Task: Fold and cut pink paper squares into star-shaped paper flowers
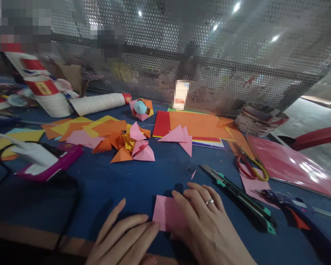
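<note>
A small pink sheet of paper (165,211) lies on the blue tabletop close to me, its right part hidden under my right hand. My right hand (206,221), with a ring on one finger, bends over this paper and holds it down against the table; its thumb is mostly covered. On the other side, my left hand (124,235) has its fingers extended and apart, one fingertip at the paper's lower left corner. A green and black utility knife (241,197) with its blade out lies just right of my right hand.
Folded orange and pink paper pieces (132,143) lie ahead, left of pink triangles (179,138). Scissors (251,167) and a dark pointed tool (287,206) are at right. A purple power strip (52,162) with cables sits left. Stacked paper cups (99,104) and a perforated metal screen (154,48) stand behind.
</note>
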Available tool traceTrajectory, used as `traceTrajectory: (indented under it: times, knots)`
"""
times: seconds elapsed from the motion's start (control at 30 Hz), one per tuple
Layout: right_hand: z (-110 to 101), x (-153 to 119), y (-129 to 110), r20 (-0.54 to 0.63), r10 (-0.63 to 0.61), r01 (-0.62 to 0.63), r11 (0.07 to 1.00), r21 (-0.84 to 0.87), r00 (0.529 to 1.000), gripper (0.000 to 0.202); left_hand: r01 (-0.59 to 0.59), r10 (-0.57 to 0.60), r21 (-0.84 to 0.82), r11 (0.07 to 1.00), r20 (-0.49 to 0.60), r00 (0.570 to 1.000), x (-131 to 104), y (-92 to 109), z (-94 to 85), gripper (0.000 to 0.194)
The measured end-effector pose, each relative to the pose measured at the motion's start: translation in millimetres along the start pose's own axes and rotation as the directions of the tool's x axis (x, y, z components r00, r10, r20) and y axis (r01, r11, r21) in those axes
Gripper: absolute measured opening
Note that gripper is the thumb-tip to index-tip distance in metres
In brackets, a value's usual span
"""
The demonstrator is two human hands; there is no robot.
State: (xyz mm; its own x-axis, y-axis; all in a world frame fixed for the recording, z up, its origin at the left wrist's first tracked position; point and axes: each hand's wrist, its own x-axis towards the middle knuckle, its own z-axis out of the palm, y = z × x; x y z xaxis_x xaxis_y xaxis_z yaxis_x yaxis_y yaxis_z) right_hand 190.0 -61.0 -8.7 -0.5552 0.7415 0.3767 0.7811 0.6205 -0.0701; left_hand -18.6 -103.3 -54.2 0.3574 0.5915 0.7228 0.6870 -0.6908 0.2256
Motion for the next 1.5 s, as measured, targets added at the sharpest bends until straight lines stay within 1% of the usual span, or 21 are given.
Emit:
traceTrajectory:
  times: [0.07,0.1,0.2,0.27,0.37,0.47,0.53,0.6,0.67,0.73,0.8,0.9,0.97,1.07,1.13,1.17,1.3,1.33,1.4,1.43,1.5]
  knots:
    - [-1.2,-0.8,0.6,0.016,0.008,-0.008,0.999,0.031,1.000,0.031,0.004,-0.004,0.004,1.000,0.012,1.000,3.3,-2.4,-4.3,0.030]
    - [-2.0,-1.4,1.0,0.012,0.000,0.000,0.999,0.052,1.000,0.033,0.034,-0.034,-0.005,0.999,-0.003,0.999,5.8,-2.8,-6.3,0.032]
    - [-3.2,-3.0,1.7,-0.039,-0.041,0.046,0.988,0.147,0.998,0.039,0.207,-0.209,-0.039,0.978,-0.070,0.975,15.2,-1.6,-11.2,0.035]
    - [-3.7,-3.3,1.7,-0.083,-0.053,0.070,0.974,0.217,0.995,0.037,0.322,-0.325,-0.053,0.945,-0.058,0.944,21.3,-0.7,-13.5,0.035]
    - [-6.9,-1.6,1.2,-0.140,-0.053,0.093,0.952,0.291,0.989,0.025,0.414,-0.412,-0.117,0.903,0.041,0.910,27.0,-2.5,-15.6,0.035]
    - [-14.3,0.8,-1.0,-0.219,-0.083,0.148,0.943,0.298,0.972,0.017,0.469,-0.426,-0.242,0.849,0.210,0.880,28.9,-7.1,-16.4,0.036]
    - [-19.0,1.8,-3.8,-0.259,-0.094,0.169,0.944,0.285,0.961,0.015,0.528,-0.424,-0.325,0.784,0.340,0.839,30.0,-9.4,-16.0,0.036]
    - [-21.1,2.4,-6.8,-0.288,-0.080,0.163,0.947,0.276,0.954,0.015,0.591,-0.421,-0.401,0.700,0.436,0.795,32.4,-9.6,-14.6,0.036]
    - [-20.0,3.0,-8.7,-0.316,-0.064,0.154,0.951,0.269,0.947,0.014,0.635,-0.427,-0.454,0.625,0.482,0.765,36.3,-8.1,-12.6,0.038]
    - [-17.2,3.9,-9.1,-0.344,-0.069,0.164,0.953,0.255,0.936,0.014,0.650,-0.418,-0.480,0.589,0.508,0.753,40.9,-5.7,-10.5,0.041]
    - [-15.4,4.6,-8.9,-0.363,-0.095,0.187,0.955,0.230,0.927,0.014,0.636,-0.390,-0.479,0.604,0.519,0.761,44.6,-3.5,-8.5,0.047]
    - [-17.7,4.1,-9.3,-0.374,-0.128,0.206,0.963,0.176,0.919,0.017,0.594,-0.360,-0.430,0.680,0.510,0.781,45.6,-1.2,-5.2,0.054]
    - [-20.7,2.3,-10.6,-0.354,-0.144,0.203,0.970,0.134,0.924,0.017,0.558,-0.381,-0.349,0.753,0.460,0.802,44.3,-0.5,-2.7,0.051]
    - [-22.1,-2.2,-12.8,-0.313,-0.186,0.225,0.970,0.096,0.931,0.021,0.479,-0.391,-0.233,0.846,0.339,0.856,44.0,0.4,-0.1,0.045]
    - [-19.7,-6.0,-13.4,-0.300,-0.191,0.229,0.969,0.096,0.935,0.027,0.460,-0.398,-0.216,0.861,0.277,0.875,45.7,1.4,0.0,0.041]
    - [-17.9,-8.1,-13.2,-0.309,-0.196,0.234,0.968,0.093,0.931,0.029,0.475,-0.414,-0.223,0.851,0.270,0.869,46.6,2.0,-0.6,0.039]
    - [-13.0,-17.0,-5.6,-0.336,-0.194,0.231,0.970,0.075,0.922,0.031,0.493,-0.413,-0.249,0.834,0.311,0.856,44.9,4.3,-4.7,0.039]
    - [-13.4,-19.4,-1.7,-0.335,-0.190,0.226,0.972,0.070,0.923,0.032,0.475,-0.400,-0.233,0.849,0.304,0.865,43.1,4.7,-5.6,0.040]
    - [-16.8,-24.4,8.1,-0.350,-0.204,0.233,0.972,0.042,0.914,0.032,0.395,-0.336,-0.209,0.895,0.267,0.903,38.5,5.2,-6.8,0.036]
    - [-19.4,-26.7,13.5,-0.261,-0.177,0.194,0.980,0.041,0.949,0.029,0.343,-0.291,-0.206,0.916,0.246,0.925,36.2,5.5,-7.2,0.033]
    - [-25.0,-30.7,23.2,-0.148,-0.243,0.248,0.969,0.017,0.959,0.024,0.247,-0.203,-0.210,0.946,0.214,0.956,32.2,6.7,-8.0,0.031]
